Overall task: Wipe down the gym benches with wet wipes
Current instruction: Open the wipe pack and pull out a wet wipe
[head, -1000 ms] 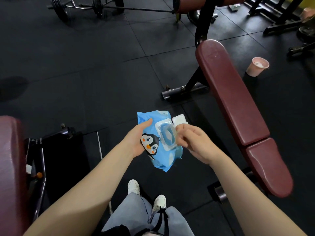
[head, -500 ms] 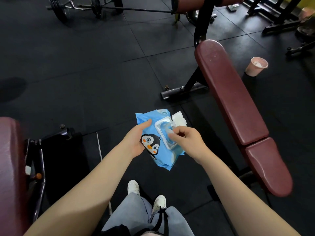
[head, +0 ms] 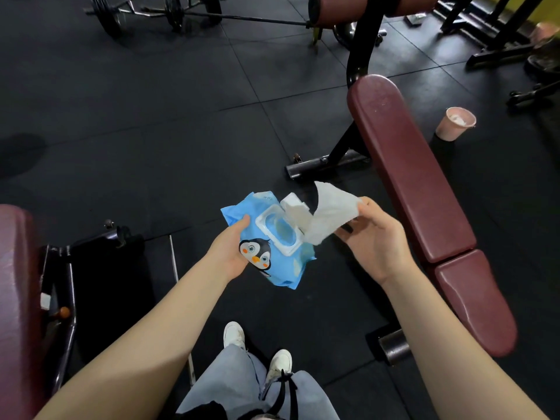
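Observation:
My left hand (head: pixel 228 250) grips a blue pack of wet wipes (head: pixel 272 256) with a penguin print, its white flip lid standing open. My right hand (head: pixel 374 241) pinches a white wet wipe (head: pixel 328 218) at its upper corner; the wipe's lower end still reaches into the pack's opening. A maroon padded gym bench (head: pixel 409 177) slopes from the upper middle down to the lower right, just right of my right hand. Another maroon bench (head: pixel 15 283) shows at the left edge.
A pink paper cup (head: pixel 454 124) stands on the black rubber floor right of the bench. A barbell with plates (head: pixel 169 13) lies at the top. Black machine frames (head: pixel 497 40) fill the top right. The bench's black foot bar (head: pixel 324 163) lies ahead.
My right hand, which was reaching into the pack's opening, has pulled a white wipe out and up to the right. The left hand keeps its hold on the pack.

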`<action>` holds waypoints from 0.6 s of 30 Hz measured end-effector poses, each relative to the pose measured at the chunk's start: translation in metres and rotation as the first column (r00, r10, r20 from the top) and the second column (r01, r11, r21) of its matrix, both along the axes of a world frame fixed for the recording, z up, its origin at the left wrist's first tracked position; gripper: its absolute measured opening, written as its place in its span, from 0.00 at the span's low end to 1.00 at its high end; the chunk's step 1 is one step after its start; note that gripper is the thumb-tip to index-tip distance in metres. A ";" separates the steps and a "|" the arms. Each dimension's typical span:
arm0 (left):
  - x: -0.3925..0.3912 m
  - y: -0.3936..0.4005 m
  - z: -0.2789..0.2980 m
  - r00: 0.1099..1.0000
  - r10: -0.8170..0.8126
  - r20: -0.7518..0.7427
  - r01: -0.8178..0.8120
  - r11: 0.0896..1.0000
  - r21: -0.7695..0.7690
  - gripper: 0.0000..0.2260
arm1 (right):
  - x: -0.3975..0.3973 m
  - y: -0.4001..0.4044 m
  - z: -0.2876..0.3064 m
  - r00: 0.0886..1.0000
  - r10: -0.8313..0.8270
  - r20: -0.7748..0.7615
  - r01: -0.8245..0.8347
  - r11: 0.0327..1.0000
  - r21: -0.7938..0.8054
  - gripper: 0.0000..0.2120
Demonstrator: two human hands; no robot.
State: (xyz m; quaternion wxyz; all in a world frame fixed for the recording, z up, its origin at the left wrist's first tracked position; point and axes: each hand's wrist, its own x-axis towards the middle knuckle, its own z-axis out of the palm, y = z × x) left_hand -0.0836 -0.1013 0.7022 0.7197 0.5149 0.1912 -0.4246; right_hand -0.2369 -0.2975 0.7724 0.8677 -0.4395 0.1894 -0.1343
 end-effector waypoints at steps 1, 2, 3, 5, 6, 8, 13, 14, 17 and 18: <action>0.001 0.003 -0.001 1.000 0.007 0.001 -0.007 1.000 0.015 0.12 | -0.001 -0.005 0.001 0.999 -0.004 -0.037 0.001 0.997 -0.079 0.11; 0.001 0.005 -0.002 1.000 0.013 -0.002 -0.013 1.000 0.027 0.12 | -0.001 -0.010 0.001 0.995 -0.004 -0.099 -0.011 0.988 -0.156 0.12; 0.001 0.006 -0.002 1.000 0.020 -0.006 -0.019 0.999 0.032 0.11 | -0.002 -0.015 0.001 0.982 -0.003 -0.188 -0.044 0.968 -0.248 0.14; 0.000 0.007 -0.002 1.000 0.022 -0.012 -0.022 0.999 0.031 0.11 | -0.001 -0.018 0.000 0.926 -0.061 -0.374 -0.122 0.886 -0.447 0.14; -0.001 0.006 -0.001 1.000 0.016 -0.009 -0.016 0.999 0.030 0.11 | 0.001 -0.016 0.000 0.889 -0.115 -0.444 -0.155 0.836 -0.527 0.13; -0.002 0.004 0.003 1.000 -0.017 0.014 0.017 0.999 0.032 0.11 | 0.008 -0.005 0.001 0.827 -0.203 -0.524 -0.225 0.734 -0.641 0.12; -0.007 -0.001 0.014 0.966 -0.200 0.165 0.193 0.979 0.060 0.13 | 0.034 0.033 0.006 0.781 -0.137 -0.609 -0.392 0.652 -0.649 0.18; -0.008 -0.002 0.016 0.954 -0.231 0.194 0.221 0.973 0.071 0.13 | 0.038 0.037 0.006 0.765 -0.132 -0.630 -0.423 0.634 -0.647 0.19; -0.009 -0.002 0.021 0.947 -0.246 0.207 0.237 0.969 0.067 0.12 | 0.040 0.043 -0.002 0.693 -0.150 -0.705 -0.586 0.453 -0.672 0.20; -0.009 -0.001 0.021 0.951 -0.234 0.201 0.228 0.972 0.057 0.12 | 0.036 0.044 -0.005 0.664 -0.166 -0.730 -0.623 0.417 -0.662 0.19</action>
